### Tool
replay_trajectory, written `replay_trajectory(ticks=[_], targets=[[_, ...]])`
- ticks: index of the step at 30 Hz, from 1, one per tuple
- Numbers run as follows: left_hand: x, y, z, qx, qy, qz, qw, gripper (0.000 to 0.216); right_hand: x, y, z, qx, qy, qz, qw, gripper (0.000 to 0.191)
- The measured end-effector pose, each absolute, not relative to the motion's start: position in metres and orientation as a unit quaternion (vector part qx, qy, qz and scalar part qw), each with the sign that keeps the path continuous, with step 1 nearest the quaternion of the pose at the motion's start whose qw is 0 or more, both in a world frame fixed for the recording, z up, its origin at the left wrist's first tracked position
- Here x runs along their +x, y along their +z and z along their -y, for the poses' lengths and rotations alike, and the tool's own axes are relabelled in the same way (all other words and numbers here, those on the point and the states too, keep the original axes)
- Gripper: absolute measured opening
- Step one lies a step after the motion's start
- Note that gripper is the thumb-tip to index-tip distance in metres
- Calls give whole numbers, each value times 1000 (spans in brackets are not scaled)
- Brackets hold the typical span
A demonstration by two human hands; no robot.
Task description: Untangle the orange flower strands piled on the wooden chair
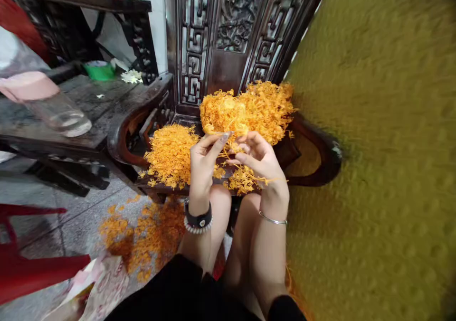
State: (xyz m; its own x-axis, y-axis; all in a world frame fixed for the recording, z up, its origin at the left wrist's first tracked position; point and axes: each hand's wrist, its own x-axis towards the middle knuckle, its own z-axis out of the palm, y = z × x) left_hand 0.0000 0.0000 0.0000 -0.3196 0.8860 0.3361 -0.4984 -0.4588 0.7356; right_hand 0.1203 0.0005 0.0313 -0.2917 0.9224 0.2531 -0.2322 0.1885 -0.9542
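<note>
My left hand (202,162) and my right hand (259,158) meet over a dark carved wooden chair seat (313,159). Both pinch thin orange strands (231,151) stretched between their fingertips. A larger fluffy heap of orange strands (249,107) lies just beyond the hands at the back of the seat. A smaller heap of strands (170,155) lies left of my left hand. A small clump (244,181) hangs under my right palm. My left wrist wears a black band and a bead bracelet; my right wrist wears a thin silver bangle.
Orange scraps (142,235) are scattered on the grey tiled floor below the chair. A dark wooden table (81,136) at left holds a clear glass jar (59,114) and a green tub (99,70). A red stool (24,264) stands lower left. Yellow cloth (377,169) fills the right side.
</note>
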Motion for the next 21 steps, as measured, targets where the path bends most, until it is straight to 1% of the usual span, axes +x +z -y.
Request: replay_trajectory(ticks=[3, 6, 9, 12, 16, 21], targets=[[2, 0, -1, 364, 768, -264, 455, 11, 114, 30, -1, -344, 556, 572, 496, 37], [2, 0, -1, 363, 756, -265, 476, 14, 111, 29, -2, -374, 541, 566, 497, 31], [2, 0, -1, 370, 744, -264, 490, 14, 112, 28, -4, -379, 508, 547, 547, 24], [1, -2, -1, 390, 741, -274, 473, 13, 107, 24, -6, -370, 483, 513, 606, 21], [0, -5, -5, 413, 751, -300, 419, 12, 86, 18, -6, -351, 480, 471, 651, 22], [5, -6, -10, 384, 792, -312, 358, 9, 65, 11, -4, -365, 477, 403, 691, 25]])
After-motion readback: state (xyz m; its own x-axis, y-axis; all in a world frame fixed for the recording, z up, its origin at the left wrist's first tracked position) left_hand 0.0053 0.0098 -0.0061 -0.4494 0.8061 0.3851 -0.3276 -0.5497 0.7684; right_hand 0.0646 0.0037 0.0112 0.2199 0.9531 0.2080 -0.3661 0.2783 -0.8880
